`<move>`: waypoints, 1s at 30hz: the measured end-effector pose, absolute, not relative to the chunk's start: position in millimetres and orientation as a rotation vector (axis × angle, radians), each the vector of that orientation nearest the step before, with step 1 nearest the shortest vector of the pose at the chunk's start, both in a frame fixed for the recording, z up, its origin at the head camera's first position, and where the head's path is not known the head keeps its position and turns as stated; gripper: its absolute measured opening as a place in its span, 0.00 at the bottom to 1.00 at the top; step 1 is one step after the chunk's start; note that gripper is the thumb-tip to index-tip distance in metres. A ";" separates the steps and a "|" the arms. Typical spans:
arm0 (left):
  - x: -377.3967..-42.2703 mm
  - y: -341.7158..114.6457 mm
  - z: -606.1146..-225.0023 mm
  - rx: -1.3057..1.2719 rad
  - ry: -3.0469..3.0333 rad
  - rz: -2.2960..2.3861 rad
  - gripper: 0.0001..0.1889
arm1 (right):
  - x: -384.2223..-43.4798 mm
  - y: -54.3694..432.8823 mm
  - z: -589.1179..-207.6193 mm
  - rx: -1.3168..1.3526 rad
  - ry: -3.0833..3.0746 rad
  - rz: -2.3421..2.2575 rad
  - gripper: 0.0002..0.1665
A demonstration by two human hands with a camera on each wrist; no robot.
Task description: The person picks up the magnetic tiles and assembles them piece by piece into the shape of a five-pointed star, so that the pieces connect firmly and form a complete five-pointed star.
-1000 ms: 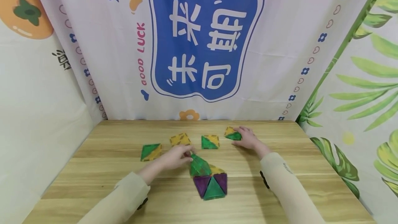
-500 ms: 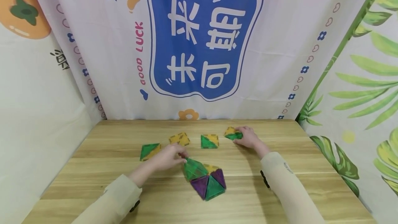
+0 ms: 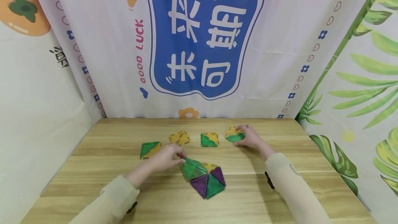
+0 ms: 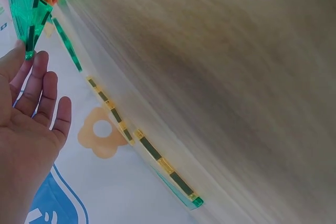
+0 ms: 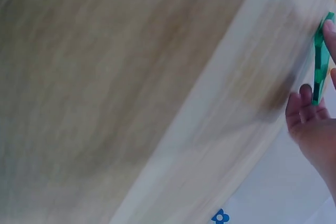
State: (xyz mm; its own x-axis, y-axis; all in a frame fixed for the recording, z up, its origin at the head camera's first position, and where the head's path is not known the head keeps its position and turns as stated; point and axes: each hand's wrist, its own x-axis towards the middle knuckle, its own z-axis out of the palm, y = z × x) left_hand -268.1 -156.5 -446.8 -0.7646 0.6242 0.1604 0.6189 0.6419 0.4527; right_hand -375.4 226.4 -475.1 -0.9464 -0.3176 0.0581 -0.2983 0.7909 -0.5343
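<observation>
In the head view my left hand (image 3: 169, 156) pinches the corner of a green translucent magnetic tile (image 3: 194, 169). That tile belongs to a joined cluster with purple tiles (image 3: 200, 184), a green triangle (image 3: 215, 186) and a yellow tile (image 3: 209, 167), the last partly hidden. The left wrist view shows thumb and index finger on the green tile (image 4: 23, 14), the other fingers loosely bent. At the back right my right hand (image 3: 251, 137) holds a green triangular tile (image 3: 235, 137) lying against a yellow one (image 3: 231, 131). The right wrist view shows the green tile (image 5: 319, 61) edge-on between thumb and fingers.
Behind the cluster lie a green-and-yellow square (image 3: 209, 140), a yellow tile pair (image 3: 179, 138) and another green-and-yellow square (image 3: 150, 149), partly covered by my left hand. The wooden table (image 3: 242, 199) meets a printed curtain (image 3: 124, 106) at the back.
My left hand has drawn left, turning the joined cluster with it. At the right hand, the green tile now shows more of its face and sits slightly nearer.
</observation>
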 end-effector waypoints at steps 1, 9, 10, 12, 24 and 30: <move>-267.8 -157.1 -446.6 1.064 2.837 0.773 0.05 | -375.9 227.4 -475.9 -0.510 2.936 -0.882 0.39; -266.3 -159.1 -446.4 1.050 2.841 0.753 0.04 | -374.7 233.0 -474.5 -0.533 2.916 -1.091 0.14; -266.0 -159.3 -446.3 1.051 2.840 0.755 0.04 | -373.4 232.4 -472.8 -0.516 2.909 -1.116 0.12; -265.4 -159.7 -446.0 1.052 2.837 0.761 0.04 | -371.2 231.1 -469.4 -0.488 2.894 -1.149 0.10; -264.3 -159.0 -445.3 1.062 2.849 0.785 0.03 | -359.5 221.7 -450.9 -0.401 2.751 -1.451 0.10; -265.2 -159.9 -445.0 1.053 2.857 0.783 0.03 | -354.6 217.6 -441.2 -0.524 2.693 -1.587 0.08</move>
